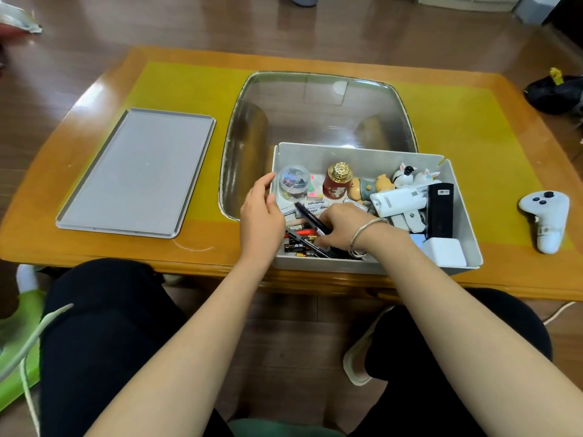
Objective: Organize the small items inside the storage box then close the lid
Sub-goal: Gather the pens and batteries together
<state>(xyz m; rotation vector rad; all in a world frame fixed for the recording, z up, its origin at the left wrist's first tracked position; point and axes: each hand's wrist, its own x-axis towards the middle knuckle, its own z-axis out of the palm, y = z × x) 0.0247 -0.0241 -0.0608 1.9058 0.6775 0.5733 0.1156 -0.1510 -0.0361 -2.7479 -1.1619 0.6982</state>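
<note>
Grey storage box (463, 216) at table's (94, 89) near edge; right hand (339, 227) pinching black pen (310, 217), left hand (262, 212) relaxed on left wall; lid (138, 171) left.

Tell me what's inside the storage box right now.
The storage box holds a clear jar, red bottle, figurines, white device, batteries and pens. The right hand grips a pen, covering whatever lies beneath.

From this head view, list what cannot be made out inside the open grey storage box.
- Head view: the right hand covers the pens and batteries under it, so its grip on the black pen is unclear.
- The grey storage box hides its near floor behind its front wall.
- Contents of the clear round tub: too small.
- Label print: blurred.
</note>
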